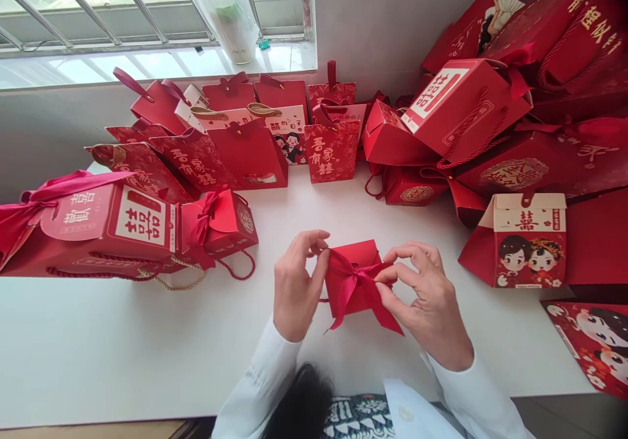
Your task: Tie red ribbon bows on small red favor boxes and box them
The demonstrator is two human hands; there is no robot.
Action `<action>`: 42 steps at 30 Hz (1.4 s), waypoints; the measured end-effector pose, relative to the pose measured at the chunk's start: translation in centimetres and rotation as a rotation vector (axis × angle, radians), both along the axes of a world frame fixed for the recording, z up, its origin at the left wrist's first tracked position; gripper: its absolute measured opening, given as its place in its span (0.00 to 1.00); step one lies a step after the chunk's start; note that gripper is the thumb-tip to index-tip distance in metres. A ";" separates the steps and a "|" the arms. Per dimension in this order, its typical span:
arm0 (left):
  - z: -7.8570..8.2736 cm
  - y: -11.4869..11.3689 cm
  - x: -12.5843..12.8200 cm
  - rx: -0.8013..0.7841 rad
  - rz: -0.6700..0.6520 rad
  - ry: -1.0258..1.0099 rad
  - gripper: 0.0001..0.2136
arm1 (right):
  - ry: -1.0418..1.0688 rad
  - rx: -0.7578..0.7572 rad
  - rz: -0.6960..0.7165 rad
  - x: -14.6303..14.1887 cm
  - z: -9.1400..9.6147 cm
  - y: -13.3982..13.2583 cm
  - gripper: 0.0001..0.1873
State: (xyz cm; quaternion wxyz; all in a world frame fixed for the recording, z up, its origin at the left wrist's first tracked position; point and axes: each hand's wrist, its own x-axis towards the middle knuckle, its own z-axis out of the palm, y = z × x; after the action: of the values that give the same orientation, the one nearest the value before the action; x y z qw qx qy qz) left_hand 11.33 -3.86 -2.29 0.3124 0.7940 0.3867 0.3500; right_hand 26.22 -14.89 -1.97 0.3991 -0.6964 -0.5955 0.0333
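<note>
A small red gift box (364, 250) stands on the white table in front of me. Its top is tied with a dark pink ribbon bow (356, 274), whose two tails hang down the near side. With thumb and fingertips, my left hand (298, 288) pinches the bow's left loop at the box's upper left corner. On the other side my right hand (432, 298) holds the right loop between thumb and fingers. Part of a red cord handle shows at the box's left side. The far side of the box is hidden.
Several red gift bags (250, 158) stand along the wall below the barred window. Ribboned boxes (93, 229) lie at the left. At the right is a pile of boxes and bags (520, 164), with a couple-print box (530, 243) in front. The white tabletop (147, 354) ends near my body.
</note>
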 end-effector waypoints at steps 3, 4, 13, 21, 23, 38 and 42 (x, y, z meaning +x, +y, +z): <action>1.8 0.0 -1.1 0.048 -0.120 0.005 0.08 | 0.038 -0.036 -0.024 0.3 0.0 0.1 0.06; 2.4 -0.3 -1.3 0.115 -0.165 0.016 0.08 | 0.049 -0.047 -0.021 0.3 0.0 0.1 0.06; 0.7 -3.9 0.6 0.607 -0.434 0.270 0.05 | 0.141 -0.089 0.003 0.7 -0.2 0.0 0.05; -1.6 -4.7 1.4 0.646 -0.317 0.011 0.06 | 0.165 -0.070 0.017 0.6 -0.2 0.1 0.04; -1.9 -4.6 1.3 0.599 -0.326 -0.025 0.06 | 0.153 -0.056 -0.004 0.6 -0.3 0.3 0.04; -2.8 -4.0 0.3 0.546 -0.464 -0.073 0.06 | 0.231 -0.072 0.061 2.7 0.7 0.5 0.08; -2.9 -4.0 0.3 0.557 -0.461 -0.094 0.06 | 0.293 -0.192 -0.030 3.0 1.2 1.2 0.13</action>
State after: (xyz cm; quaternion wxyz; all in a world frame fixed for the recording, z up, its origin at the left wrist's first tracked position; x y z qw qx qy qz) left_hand 11.67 -7.85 -5.19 0.1723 0.8980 0.0727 0.3984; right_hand 29.26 -13.67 -0.78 0.4138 -0.7277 -0.5146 0.1853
